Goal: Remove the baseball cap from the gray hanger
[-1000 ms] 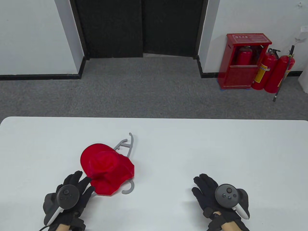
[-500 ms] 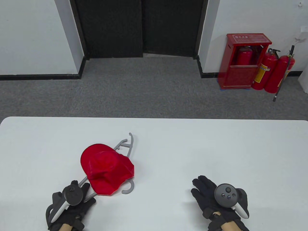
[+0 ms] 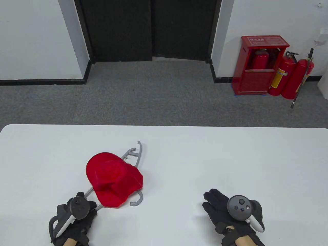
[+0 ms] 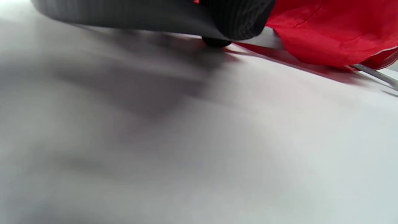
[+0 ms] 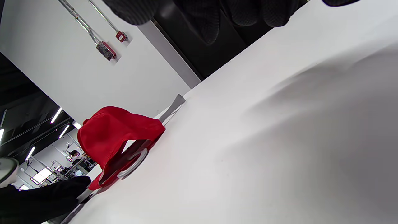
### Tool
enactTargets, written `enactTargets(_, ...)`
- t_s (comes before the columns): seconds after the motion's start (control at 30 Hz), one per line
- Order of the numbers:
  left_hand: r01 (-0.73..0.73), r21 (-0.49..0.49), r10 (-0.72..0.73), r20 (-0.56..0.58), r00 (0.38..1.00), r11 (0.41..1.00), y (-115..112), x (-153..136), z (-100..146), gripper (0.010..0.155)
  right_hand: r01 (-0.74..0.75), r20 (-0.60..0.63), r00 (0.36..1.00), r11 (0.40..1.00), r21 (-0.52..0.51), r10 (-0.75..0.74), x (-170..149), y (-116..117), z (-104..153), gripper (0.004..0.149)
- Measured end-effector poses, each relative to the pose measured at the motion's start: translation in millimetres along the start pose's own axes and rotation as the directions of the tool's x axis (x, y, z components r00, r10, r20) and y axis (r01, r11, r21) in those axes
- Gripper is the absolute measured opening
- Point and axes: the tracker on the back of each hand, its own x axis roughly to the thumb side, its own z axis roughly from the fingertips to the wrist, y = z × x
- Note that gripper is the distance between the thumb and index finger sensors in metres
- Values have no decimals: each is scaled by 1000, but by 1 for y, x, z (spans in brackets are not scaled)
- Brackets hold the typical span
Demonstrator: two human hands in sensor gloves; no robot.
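Note:
A red baseball cap point(image 3: 114, 176) lies on the white table, draped over a gray hanger point(image 3: 135, 153). The hanger's hook point(image 3: 137, 201) sticks out at the cap's near side. My left hand point(image 3: 91, 203) is at the cap's near-left corner, its fingers curled around the hanger's near arm point(image 3: 89, 192). In the left wrist view a fingertip point(image 4: 217, 42) presses the table beside the cap point(image 4: 326, 34). My right hand point(image 3: 214, 202) lies flat and open on the table, well to the right of the cap and holding nothing. The right wrist view shows the cap point(image 5: 115, 130) on the hanger point(image 5: 174, 107).
The white table point(image 3: 230, 159) stretches wide to the right of and beyond the cap. Its far edge point(image 3: 164, 125) meets gray carpet. A red cabinet and fire extinguishers point(image 3: 279, 71) stand by the far wall, off the table.
My left hand has turned from open beside the cap to curled around the hanger's near arm. My right hand has slid slightly toward the near edge. Cap and hanger have barely moved.

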Motion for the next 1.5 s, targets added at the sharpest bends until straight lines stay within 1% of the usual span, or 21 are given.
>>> enactTargets(0.07, 21, -3, -21, 16, 1000, 1000, 0, 1, 0, 44, 2, 0, 1000, 1000, 0, -2, 0, 0, 0, 65)
enactTargets(0.2, 7, 14, -8, 29, 1000, 1000, 1, 2, 1, 47, 2, 1, 1000, 1000, 2, -2, 0, 0, 0, 64)
enactTargets(0.33, 14, 65, -17, 45, 999, 998, 9, 4, 3, 46, 5, 0, 1000, 1000, 6, -5, 0, 0, 0, 65)
enactTargets(0.43, -3, 129, -5, 65, 998, 992, 17, 6, 7, 45, 8, 1, 1000, 1000, 5, -8, 0, 0, 0, 64)
enactTargets(0.57, -62, 245, 39, 97, 995, 968, 33, 6, 13, 44, 13, 2, 1000, 1000, 1, -13, -1, -1, 0, 64)
enactTargets(0.63, -71, 262, 47, 98, 994, 962, 38, 4, 15, 44, 16, 3, 1000, 1000, 1, -16, -1, -1, 0, 64)
enactTargets(0.73, -158, 273, 133, 108, 985, 949, 43, -1, 17, 44, 17, 4, 1000, 1000, 3, -17, -1, -1, 0, 64)
enactTargets(0.9, -246, 320, 216, 126, 968, 915, 52, -7, 22, 44, 19, 11, 1000, 1000, -1, -19, -1, -2, 1, 64)
enactTargets(1.07, -357, 309, 327, 145, 934, 882, 60, -11, 26, 45, 25, 22, 999, 1000, -18, -24, 2, -6, 3, 64)
enactTargets(1.17, -445, 285, 411, 174, 895, 849, 64, -11, 29, 45, 28, 33, 999, 999, -30, -27, 4, -9, 5, 64)
enactTargets(1.3, -552, 240, 505, 230, 832, 799, 70, -6, 36, 45, 26, 57, 998, 998, -57, -23, 11, -14, 8, 64)
enactTargets(1.4, -606, 203, 550, 274, 789, 769, 73, -1, 41, 45, 23, 79, 997, 997, -80, -17, 16, -17, 11, 64)
enactTargets(1.5, -667, 133, 604, 324, 728, 733, 75, 8, 47, 45, 17, 124, 992, 992, -128, -1, 25, -22, 16, 64)
